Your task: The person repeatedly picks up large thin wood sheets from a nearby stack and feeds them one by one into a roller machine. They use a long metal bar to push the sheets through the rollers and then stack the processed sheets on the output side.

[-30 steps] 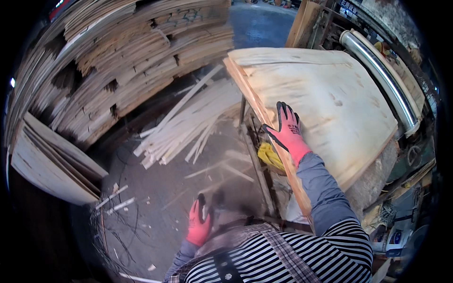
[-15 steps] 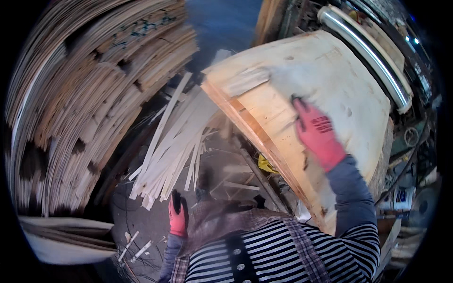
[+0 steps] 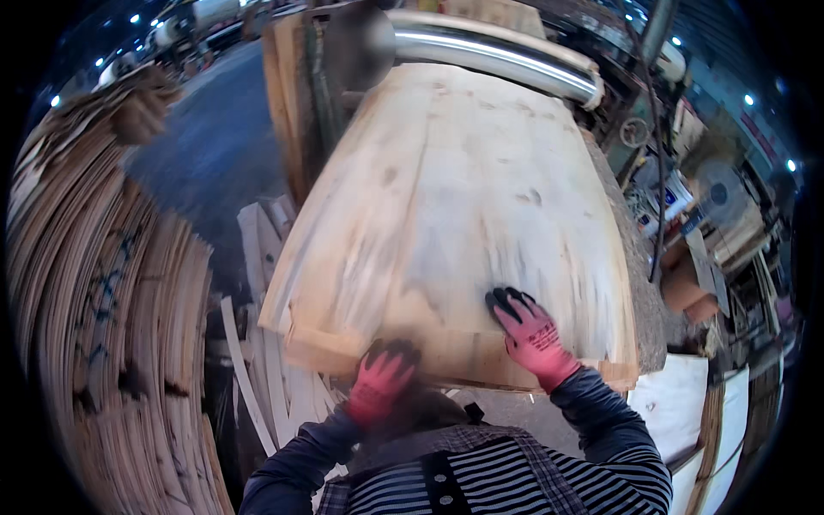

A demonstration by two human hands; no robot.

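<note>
Wood sheets (image 3: 481,215) stacked straight ahead, far end near roller (image 3: 498,57). Right hand (image 3: 530,337) palm down on sheets by near edge, fingers wide. Left hand (image 3: 383,383) at near edge too, fingertips over sheets; can't tell if gripping.

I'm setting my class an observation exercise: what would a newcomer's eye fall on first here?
The broad pale wood sheet fills the middle, with a shiny metal roller beyond its far end. At its near edge are the pink-gloved left hand and right hand. A large wood stack stands at left.
</note>
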